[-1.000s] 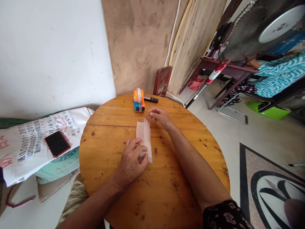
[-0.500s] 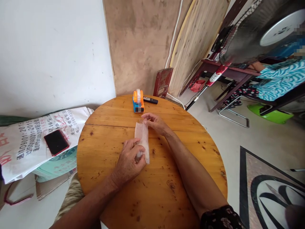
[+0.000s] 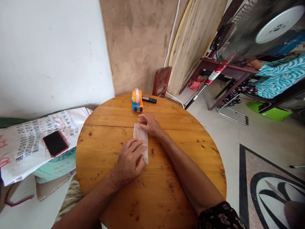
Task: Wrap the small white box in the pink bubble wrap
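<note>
A narrow, translucent whitish strip of wrap, folded like bubble wrap [image 3: 140, 136], lies lengthwise on the round wooden table [image 3: 114, 121]. My left hand [image 3: 131, 157] rests over its lower left part, fingers stretched across the surface. At its far end is my right hand [image 3: 151, 125], with thumb touching the upper right edge and forefinger reaching beyond it. Thumb and forefinger are apart. A small clear piece, perhaps tape, shows between them, its edges hard to make out. Just beyond stands an orange and blue tape dispenser [image 3: 137, 101] with a roll in it.
Beside the dispenser lies a black remote [image 3: 149, 100]. A phone [image 3: 55, 143] rests on white printed sacks [image 3: 23, 140] at the left. A red chair [image 3: 162, 81] stands behind the table. To the right are a standing fan [image 3: 247, 35] and a seated person [image 3: 278, 76].
My left fingers have straightened from a curled grip and now lie over the wrap. My right thumb and forefinger have parted from a pinch at its far end.
</note>
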The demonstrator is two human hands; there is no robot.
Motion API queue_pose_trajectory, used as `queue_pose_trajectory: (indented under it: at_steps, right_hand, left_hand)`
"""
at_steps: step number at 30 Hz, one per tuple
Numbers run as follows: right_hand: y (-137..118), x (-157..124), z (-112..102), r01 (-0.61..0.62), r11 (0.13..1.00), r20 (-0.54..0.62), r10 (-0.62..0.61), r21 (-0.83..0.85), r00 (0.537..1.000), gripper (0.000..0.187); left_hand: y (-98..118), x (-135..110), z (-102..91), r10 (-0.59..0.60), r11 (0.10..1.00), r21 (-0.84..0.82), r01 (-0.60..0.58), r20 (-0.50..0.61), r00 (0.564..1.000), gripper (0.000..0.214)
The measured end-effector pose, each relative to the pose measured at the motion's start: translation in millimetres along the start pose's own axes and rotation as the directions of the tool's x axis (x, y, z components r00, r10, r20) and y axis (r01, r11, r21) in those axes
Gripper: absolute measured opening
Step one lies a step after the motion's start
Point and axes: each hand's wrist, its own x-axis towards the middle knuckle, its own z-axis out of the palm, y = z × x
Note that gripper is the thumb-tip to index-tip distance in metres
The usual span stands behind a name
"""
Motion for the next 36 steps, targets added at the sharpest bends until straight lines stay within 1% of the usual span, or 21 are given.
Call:
queue_pose_trajectory:
  at_steps: [4,7,10,14,18,21,26,29,32,36]
  right_hand:
    - [2.3,0.5,-18.6,-0.154,0.986,0.085,0.159,-0.055,0.984,0.026]
    - [-3.5,-0.1,-25.5,-0.204,0.966,0.143,0.226,-0.158,0.964,0.031]
    - [-14.9,-0.7,-23.6,-0.237,0.94,0.173,0.283,-0.246,0.943,0.034]
    - [-26.9,-2.2,-19.1,-0.272,0.918,0.178,0.33,-0.287,0.927,0.037]
    - [-31.8,-5.5,-16.1,-0.308,0.908,0.155,0.361,-0.284,0.92,0.021]
    - [-33.6,-7.5,-13.2,-0.313,0.916,0.147,0.356,-0.249,0.923,0.013]
    - [-30.5,-6.4,-12.2,-0.312,0.94,0.115,0.327,-0.136,0.938,0.008]
    - [-24.0,-4.1,-10.6,-0.288,0.958,0.114,0.286,0.0,0.951,0.013]
    - [-17.6,-2.5,-4.5,-0.269,0.95,0.112,0.253,0.162,0.961,0.014]
    - [-13.5,-2.2,5.7,-0.273,0.905,0.128,0.244,0.327,0.961,0.025]
  left_hand:
    - [-0.5,0.0,0.4,-0.008,1.0,-0.007,0.007,-0.001,1.0,0.034]
    - [-0.9,0.2,0.6,-0.004,1.0,-0.015,0.004,-0.001,1.0,0.034]
    - [-1.3,0.5,0.8,-0.004,1.0,-0.026,0.004,-0.002,1.0,0.034]
    - [-2.0,0.5,1.3,-0.005,0.999,-0.037,0.004,-0.009,1.0,0.034]
    - [-3.0,0.1,1.8,0.011,0.999,-0.035,-0.012,-0.008,1.0,0.033]
    - [-3.3,0.0,1.8,0.011,0.999,-0.038,-0.011,-0.011,1.0,0.034]
    - [-2.6,0.1,1.8,-0.006,0.999,-0.035,0.005,-0.02,1.0,0.033]
    - [-2.7,0.1,2.1,-0.012,0.999,-0.037,0.011,-0.014,1.0,0.034]
    - [-2.4,-0.1,1.6,-0.012,1.0,-0.024,0.012,-0.011,1.0,0.034]
    - [0.7,-0.3,-1.4,-0.012,0.994,0.106,0.012,-0.002,1.0,0.032]
